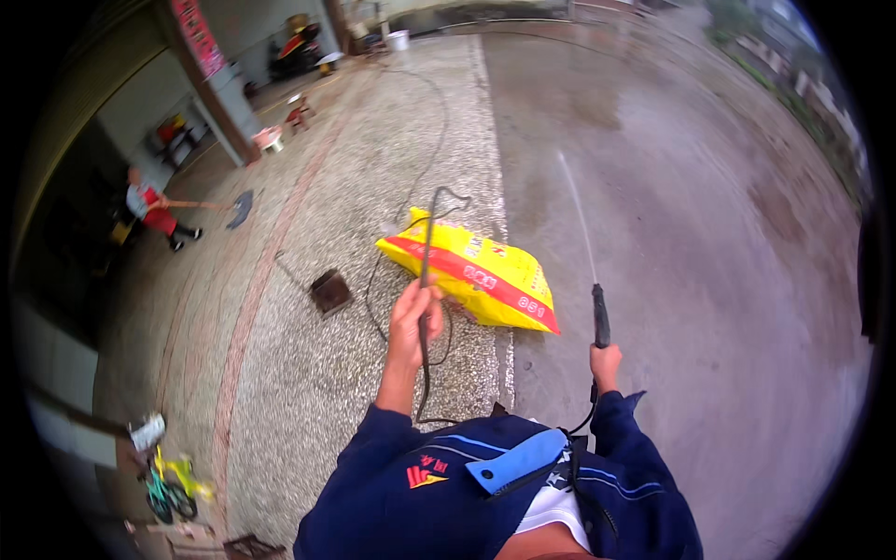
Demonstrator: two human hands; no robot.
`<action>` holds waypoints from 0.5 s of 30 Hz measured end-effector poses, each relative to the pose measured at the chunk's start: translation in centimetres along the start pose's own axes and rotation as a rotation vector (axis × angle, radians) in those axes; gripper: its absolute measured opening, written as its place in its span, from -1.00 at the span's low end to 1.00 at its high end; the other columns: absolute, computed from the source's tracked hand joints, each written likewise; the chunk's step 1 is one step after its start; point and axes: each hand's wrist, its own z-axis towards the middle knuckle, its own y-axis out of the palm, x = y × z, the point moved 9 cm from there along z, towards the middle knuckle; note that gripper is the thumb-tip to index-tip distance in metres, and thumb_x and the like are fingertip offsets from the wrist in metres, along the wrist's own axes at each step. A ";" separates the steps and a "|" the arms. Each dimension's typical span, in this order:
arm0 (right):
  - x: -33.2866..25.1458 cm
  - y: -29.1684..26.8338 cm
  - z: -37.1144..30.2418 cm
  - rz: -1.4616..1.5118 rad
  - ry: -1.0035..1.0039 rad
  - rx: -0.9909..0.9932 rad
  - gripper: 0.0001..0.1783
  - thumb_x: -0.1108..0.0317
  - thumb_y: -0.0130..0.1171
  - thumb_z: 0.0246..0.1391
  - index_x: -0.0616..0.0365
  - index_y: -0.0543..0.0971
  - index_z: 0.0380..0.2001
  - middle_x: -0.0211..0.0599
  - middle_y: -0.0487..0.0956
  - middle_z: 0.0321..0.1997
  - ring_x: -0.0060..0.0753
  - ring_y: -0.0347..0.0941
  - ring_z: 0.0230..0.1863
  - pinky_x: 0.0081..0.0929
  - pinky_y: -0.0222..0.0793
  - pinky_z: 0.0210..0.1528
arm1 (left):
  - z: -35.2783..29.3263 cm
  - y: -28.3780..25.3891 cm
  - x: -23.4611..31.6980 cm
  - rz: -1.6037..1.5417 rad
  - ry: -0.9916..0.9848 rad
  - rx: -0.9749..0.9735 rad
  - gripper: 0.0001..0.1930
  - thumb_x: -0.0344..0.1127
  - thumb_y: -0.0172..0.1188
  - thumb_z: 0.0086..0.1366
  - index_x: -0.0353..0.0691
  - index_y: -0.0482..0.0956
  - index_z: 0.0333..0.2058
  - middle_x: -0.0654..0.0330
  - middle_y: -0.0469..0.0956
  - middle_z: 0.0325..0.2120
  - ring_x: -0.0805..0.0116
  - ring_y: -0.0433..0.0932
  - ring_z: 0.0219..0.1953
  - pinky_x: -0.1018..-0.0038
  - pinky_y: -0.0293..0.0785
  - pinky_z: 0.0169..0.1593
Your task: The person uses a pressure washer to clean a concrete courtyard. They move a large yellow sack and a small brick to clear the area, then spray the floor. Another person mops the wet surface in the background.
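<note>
My left hand [415,322] is closed round a thin black hose [427,243], which loops up above the fist and trails down to the ground. My right hand [606,367] grips a black spray gun [600,313], pointed away from me over the wet concrete. A thin jet of water [581,210] streams from its tip. Just beyond my left hand lies a full yellow sack [481,280] with a red stripe, across the border between pebbled paving and smooth concrete. More hose runs on the ground around the sack's left side.
A brown long-handled dustpan [330,292] rests on the pebbled paving [299,373]. At the left a person [154,207] in a red apron holds a broom [241,209]. Stools, buckets and a pillar [210,84] stand farther back; a child's bicycle [168,490] is at lower left.
</note>
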 end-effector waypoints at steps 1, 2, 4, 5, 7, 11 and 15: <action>0.0 0.1 -0.2 -0.007 -0.006 -0.002 -0.66 0.26 0.21 -0.10 0.43 0.61 -0.44 0.31 0.57 -0.43 0.33 0.56 -0.24 0.02 0.45 -0.21 | -0.1 -0.2 0.5 0.020 0.015 0.041 -0.66 -0.32 -0.02 0.48 -0.34 0.37 0.14 0.25 0.52 -0.28 0.62 0.34 -0.65 0.66 0.18 -0.68; -0.1 -0.1 -0.4 0.011 -0.013 0.004 -0.67 0.27 0.20 -0.09 0.41 0.61 -0.43 0.30 0.57 -0.42 0.33 0.56 -0.24 0.02 0.45 -0.21 | -0.2 -0.3 0.7 0.021 0.028 0.019 -0.67 -0.31 -0.03 0.49 -0.34 0.37 0.13 0.25 0.51 -0.28 0.62 0.35 -0.65 0.66 0.18 -0.67; 0.4 -1.0 -0.8 0.025 -0.042 0.004 -0.70 0.28 0.19 -0.08 0.38 0.61 -0.42 0.29 0.57 -0.41 0.33 0.55 -0.23 0.03 0.44 -0.20 | 0.3 0.1 0.3 0.012 -0.001 -0.005 -0.68 -0.31 -0.03 0.49 -0.33 0.37 0.13 0.25 0.51 -0.27 0.62 0.36 -0.64 0.65 0.20 -0.65; 1.3 -1.6 -0.7 0.044 0.008 0.025 -0.70 0.29 0.19 -0.08 0.38 0.61 -0.41 0.29 0.57 -0.40 0.33 0.55 -0.23 0.03 0.44 -0.19 | 0.3 0.3 0.0 -0.003 -0.016 -0.009 -0.68 -0.31 -0.03 0.49 -0.32 0.37 0.12 0.25 0.51 -0.26 0.62 0.36 -0.64 0.65 0.22 -0.65; 2.2 -2.2 -0.9 0.090 0.092 0.049 -0.71 0.30 0.18 -0.07 0.37 0.60 -0.39 0.29 0.57 -0.38 0.32 0.54 -0.22 0.03 0.44 -0.18 | 0.3 0.6 -0.5 -0.009 -0.037 -0.022 -0.69 -0.31 -0.03 0.49 -0.32 0.37 0.11 0.24 0.50 -0.26 0.61 0.36 -0.64 0.64 0.23 -0.64; 0.6 -1.9 -1.4 -0.002 0.018 -0.066 -0.70 0.30 0.19 -0.07 0.23 0.63 -0.26 0.24 0.59 -0.31 0.32 0.52 -0.16 0.04 0.45 -0.13 | 0.8 1.0 -0.5 -0.011 -0.038 -0.037 -0.69 -0.31 -0.03 0.49 -0.32 0.37 0.11 0.25 0.50 -0.25 0.60 0.36 -0.63 0.62 0.25 -0.63; 0.2 -1.9 -1.4 0.034 0.078 -0.029 -0.70 0.30 0.20 -0.07 0.21 0.64 -0.24 0.22 0.60 -0.30 0.28 0.53 -0.16 0.03 0.45 -0.14 | 1.2 0.8 -0.6 -0.024 -0.051 -0.038 -0.69 -0.31 -0.03 0.49 -0.32 0.36 0.11 0.25 0.51 -0.25 0.60 0.36 -0.63 0.63 0.25 -0.64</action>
